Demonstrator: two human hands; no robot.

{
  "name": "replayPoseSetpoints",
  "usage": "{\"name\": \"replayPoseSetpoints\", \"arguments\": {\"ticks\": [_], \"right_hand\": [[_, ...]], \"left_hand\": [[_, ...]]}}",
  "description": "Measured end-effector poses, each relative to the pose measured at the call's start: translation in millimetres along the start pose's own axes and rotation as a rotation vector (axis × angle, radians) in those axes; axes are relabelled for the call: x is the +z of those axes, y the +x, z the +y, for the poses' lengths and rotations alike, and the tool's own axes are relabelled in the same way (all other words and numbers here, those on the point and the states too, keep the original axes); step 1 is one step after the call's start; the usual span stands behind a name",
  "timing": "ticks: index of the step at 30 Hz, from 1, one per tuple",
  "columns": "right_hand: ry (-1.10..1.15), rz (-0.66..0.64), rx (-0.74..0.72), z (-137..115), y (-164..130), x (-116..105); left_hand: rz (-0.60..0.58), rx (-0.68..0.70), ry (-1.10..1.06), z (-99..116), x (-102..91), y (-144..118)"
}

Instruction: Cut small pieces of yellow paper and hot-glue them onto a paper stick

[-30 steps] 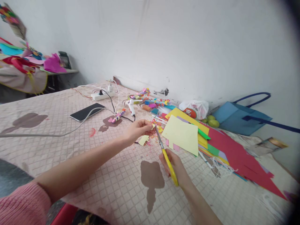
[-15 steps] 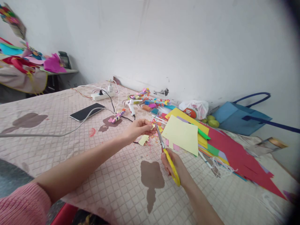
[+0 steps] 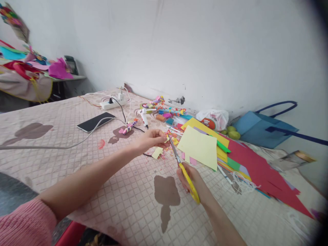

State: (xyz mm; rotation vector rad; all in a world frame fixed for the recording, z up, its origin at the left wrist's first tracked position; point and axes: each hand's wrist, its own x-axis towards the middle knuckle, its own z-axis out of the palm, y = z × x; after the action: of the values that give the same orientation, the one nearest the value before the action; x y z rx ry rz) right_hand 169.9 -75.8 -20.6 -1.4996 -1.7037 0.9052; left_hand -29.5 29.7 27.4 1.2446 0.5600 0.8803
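My left hand (image 3: 153,138) pinches a small pale yellow paper piece (image 3: 167,138) between thumb and fingers. In my right hand (image 3: 191,177) is a pair of yellow-handled scissors (image 3: 189,181), its blades pointing up and away toward that paper piece. The blade tips are at or right beside the paper; whether they touch it I cannot tell. Beneath my left hand lies a pale yellow paper scrap (image 3: 157,152). Small colourful paper bits (image 3: 175,139) are scattered behind the blades. Pale yellow sheets (image 3: 198,147) rest to the right of the scissors.
A white glue gun (image 3: 144,118) and a decorated pink-and-purple piece (image 3: 128,128) lie beyond my left hand. Farther left are a phone (image 3: 96,122) and a power strip (image 3: 112,103) with cables. Red sheets (image 3: 261,174), white string (image 3: 244,182) and a blue bag (image 3: 263,128) occupy the right.
The scissors and my right hand have shifted very slightly to the right. My left hand keeps its pinch in nearly the same place.
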Motion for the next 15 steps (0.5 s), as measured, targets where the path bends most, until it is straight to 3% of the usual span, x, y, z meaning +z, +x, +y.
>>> {"name": "replayPoseSetpoints", "arguments": {"ticks": [15], "right_hand": [[-0.066,-0.038,-0.008,-3.7,-0.8,-1.8]], "left_hand": [[0.004,-0.027,0.022,4.8,1.2,-1.3]]}}
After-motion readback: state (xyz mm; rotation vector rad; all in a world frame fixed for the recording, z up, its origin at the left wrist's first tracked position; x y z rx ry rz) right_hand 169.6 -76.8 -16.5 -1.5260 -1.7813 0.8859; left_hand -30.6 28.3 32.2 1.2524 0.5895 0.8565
